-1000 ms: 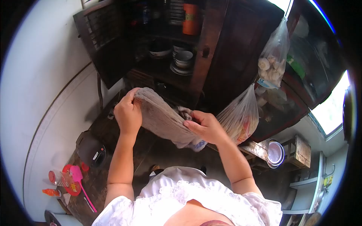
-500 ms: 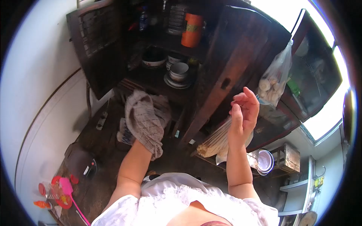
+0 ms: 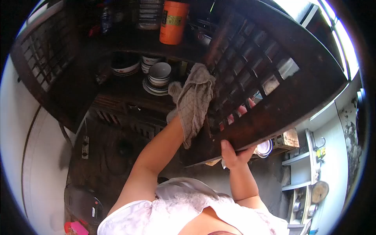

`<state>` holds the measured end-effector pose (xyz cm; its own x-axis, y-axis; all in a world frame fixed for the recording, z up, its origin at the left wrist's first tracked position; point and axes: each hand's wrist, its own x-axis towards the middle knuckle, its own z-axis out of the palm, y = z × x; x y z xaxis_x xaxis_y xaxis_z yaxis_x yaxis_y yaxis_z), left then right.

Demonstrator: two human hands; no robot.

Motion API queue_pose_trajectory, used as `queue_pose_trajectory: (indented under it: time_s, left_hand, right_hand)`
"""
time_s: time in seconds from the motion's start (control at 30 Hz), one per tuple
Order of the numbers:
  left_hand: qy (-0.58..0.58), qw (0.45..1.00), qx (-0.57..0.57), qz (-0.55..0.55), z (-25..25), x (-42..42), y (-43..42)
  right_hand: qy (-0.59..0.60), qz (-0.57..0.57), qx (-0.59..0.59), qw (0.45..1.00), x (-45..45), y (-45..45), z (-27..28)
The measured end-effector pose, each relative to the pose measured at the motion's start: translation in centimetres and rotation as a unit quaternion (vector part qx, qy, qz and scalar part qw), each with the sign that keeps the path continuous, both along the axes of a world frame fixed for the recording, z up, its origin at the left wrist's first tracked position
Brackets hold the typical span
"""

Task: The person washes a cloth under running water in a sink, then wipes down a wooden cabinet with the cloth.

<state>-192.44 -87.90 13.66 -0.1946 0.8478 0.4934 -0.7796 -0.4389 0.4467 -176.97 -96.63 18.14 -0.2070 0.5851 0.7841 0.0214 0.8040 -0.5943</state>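
Note:
A grey-brown cloth (image 3: pixel 196 100) drapes over my left hand and hides its fingers; the cloth lies near the inner side of the right cabinet door (image 3: pixel 274 113), close to the door's hinged side. With my right hand (image 3: pixel 235 156) I grip the lower edge of that door, the thumb on its inner face. The door has a lattice panel and stands swung open. Left of the cloth, stacked bowls (image 3: pixel 159 74) rest on plates inside the dark cabinet.
An orange canister (image 3: pixel 173 23) stands on the upper shelf. The left lattice door (image 3: pixel 47 55) hangs open. A round dark appliance (image 3: pixel 84 203) is at lower left, and white shelves (image 3: pixel 299 172) hold pots at the right. A basin (image 3: pixel 264 148) shows beyond the door.
The cloth, first stretched between both hands, went over my left hand and has moved right to the door. My right hand let go of it and took hold of the door, which has swung open.

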Motion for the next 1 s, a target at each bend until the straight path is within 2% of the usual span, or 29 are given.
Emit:
queue_pose_trajectory:
  time_s: [0.03,0.07,0.17,0.3,0.53,0.57,0.63,0.77,0.9,1.0]
  left_hand:
    - [-0.014,0.999,-0.009,-0.036,-1.2,0.9,-0.2]
    - [-0.030,0.997,-0.022,-0.068,-2.4,1.9,-0.4]
    - [-0.042,0.991,-0.049,-0.113,-5.1,4.2,-1.3]
    - [0.004,0.996,-0.054,-0.074,-5.1,4.5,-0.9]
    - [0.042,0.998,-0.027,0.032,-0.6,1.6,2.1]
    - [0.043,0.998,-0.031,0.031,-0.7,1.8,2.2]
    - [0.036,0.998,-0.042,0.022,-1.5,2.2,1.9]
    - [0.037,0.997,-0.058,0.020,-3.4,4.2,0.2]
    - [0.044,0.997,-0.051,0.043,-2.3,4.5,0.8]
    - [0.042,0.998,-0.046,0.020,-2.1,4.4,0.7]
  right_hand:
    - [0.096,0.071,-0.028,0.993,-0.2,0.0,0.0]
    - [0.090,0.091,-0.059,0.990,0.5,0.3,-0.2]
    - [0.100,0.069,-0.054,0.991,1.3,0.7,-0.9]
    - [0.096,0.044,-0.026,0.994,1.7,0.9,-0.9]
    - [0.102,0.055,-0.068,0.991,3.1,1.9,-0.6]
    - [0.101,0.056,-0.067,0.991,3.3,1.9,-0.8]
    - [0.019,0.043,-0.043,0.998,4.9,2.5,-1.9]
    - [0.013,0.052,0.009,0.999,4.6,3.2,-1.4]
    - [0.024,0.060,-0.014,0.998,5.0,3.4,-1.3]
    - [0.030,0.068,-0.023,0.997,5.7,3.9,-1.0]
